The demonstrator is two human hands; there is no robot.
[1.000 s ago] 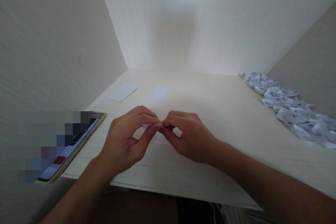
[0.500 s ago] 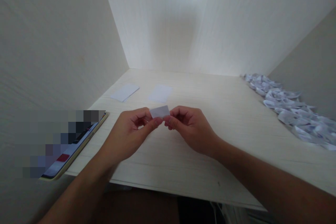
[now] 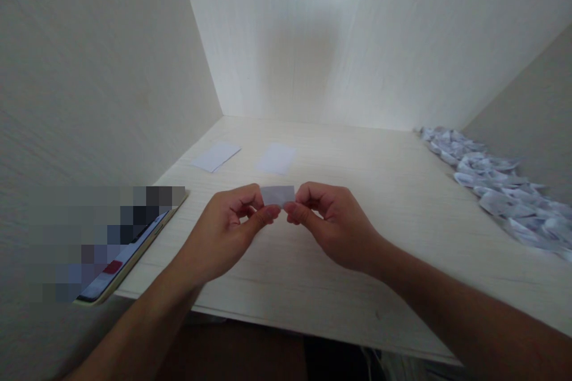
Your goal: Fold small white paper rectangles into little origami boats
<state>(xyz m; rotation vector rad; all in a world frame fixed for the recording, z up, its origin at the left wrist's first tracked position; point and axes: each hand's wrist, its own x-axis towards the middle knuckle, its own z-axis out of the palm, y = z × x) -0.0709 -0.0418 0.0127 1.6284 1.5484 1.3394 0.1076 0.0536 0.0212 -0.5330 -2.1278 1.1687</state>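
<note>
A small white piece of paper (image 3: 277,195) is held up between both hands above the table, its long side roughly level. My left hand (image 3: 235,226) pinches its left part between thumb and fingers. On the right side, my right hand (image 3: 333,220) grips the other end the same way. The two thumbs nearly meet at the paper's lower edge. Beyond the hands, a white sheet (image 3: 277,158) lies flat on the table, and some white paper (image 3: 217,156) lies to the left of it.
A long pile of folded white papers (image 3: 500,181) runs along the right side of the pale table (image 3: 379,172). At the left edge a phone (image 3: 134,256) leans, partly pixelated. Pale panels (image 3: 304,47) rise at the back and sides.
The held paper has turned from a slight tilt to nearly level, and the hands have moved slightly apart. The whole view has shifted a little.
</note>
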